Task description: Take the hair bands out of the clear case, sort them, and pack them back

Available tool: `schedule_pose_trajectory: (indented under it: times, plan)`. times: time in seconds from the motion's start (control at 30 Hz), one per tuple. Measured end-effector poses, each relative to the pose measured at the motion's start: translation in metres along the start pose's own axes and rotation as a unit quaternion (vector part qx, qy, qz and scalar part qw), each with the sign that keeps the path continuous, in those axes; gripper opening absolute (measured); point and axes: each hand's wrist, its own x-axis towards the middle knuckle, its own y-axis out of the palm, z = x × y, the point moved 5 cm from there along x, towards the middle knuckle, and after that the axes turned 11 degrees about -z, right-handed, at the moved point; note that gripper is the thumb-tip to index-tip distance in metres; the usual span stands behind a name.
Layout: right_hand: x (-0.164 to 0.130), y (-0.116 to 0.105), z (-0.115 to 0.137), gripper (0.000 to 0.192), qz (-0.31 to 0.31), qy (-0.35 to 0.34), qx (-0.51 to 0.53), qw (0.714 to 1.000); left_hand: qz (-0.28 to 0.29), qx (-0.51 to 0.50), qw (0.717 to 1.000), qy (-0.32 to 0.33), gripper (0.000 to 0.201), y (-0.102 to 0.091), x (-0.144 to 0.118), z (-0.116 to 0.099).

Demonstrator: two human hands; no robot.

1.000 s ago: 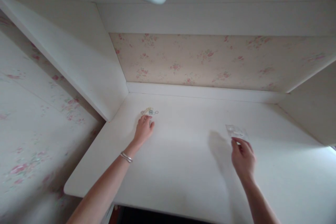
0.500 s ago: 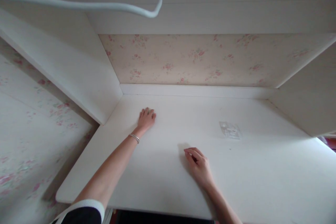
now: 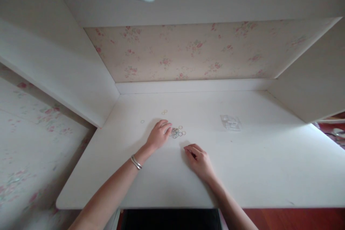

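Okay, the ring pile [image 3: 175, 132] got moved: it was under the left hand [image 3: 161, 133] nearer the table's [image 3: 269, 176] back-left corner, now lies mid-table, between the back and front edges. So the bulk is gathered near both hands; strays remain: two yellowish rings [image 3: 164, 112] towards the back edge, a single ring [image 3: 142, 121] towards the left. Left fingers bent, close together beside the pile; grip can't tell. Right hand [image 3: 199, 160]: thumb and index tips together, nothing visible between. Clear bag [image 3: 231, 123] lies flat right of centre; contents unclear.
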Motion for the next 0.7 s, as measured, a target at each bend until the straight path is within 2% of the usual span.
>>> schedule_pose_trajectory:
  times: [0.1,0.17,0.23,0.3,0.4,0.57,0.7]
  plan:
    - [-0.001,-0.001,0.0,0.029,-0.004,0.001,0.001,1.0,-0.051,0.097,0.992,-0.066,0.027,-0.019,0.004,0.043]
    - [-0.002,-0.001,0.0,0.029,-0.014,-0.001,0.0,1.0,-0.064,0.167,0.979,-0.099,0.029,-0.03,0.003,0.07]
    - [-0.002,0.0,-0.001,0.029,-0.023,-0.002,-0.014,1.0,-0.055,0.205,0.972,-0.105,0.03,-0.036,0.0,0.087]
    - [0.002,0.004,-0.001,0.029,-0.019,0.0,-0.049,0.999,-0.041,0.216,0.971,-0.094,0.029,-0.037,-0.004,0.093]
    - [0.016,0.014,0.006,0.031,0.0,-0.013,-0.126,0.992,-0.028,0.2,0.976,-0.081,0.029,-0.03,-0.009,0.084]
    - [0.054,0.039,0.026,0.042,0.039,-0.084,-0.238,0.967,-0.014,0.098,0.992,-0.073,0.033,-0.008,-0.017,0.044]
    - [0.072,0.055,0.028,0.028,0.08,-0.131,-0.266,0.952,0.011,-0.015,0.999,-0.046,0.034,0.004,-0.021,0.01]
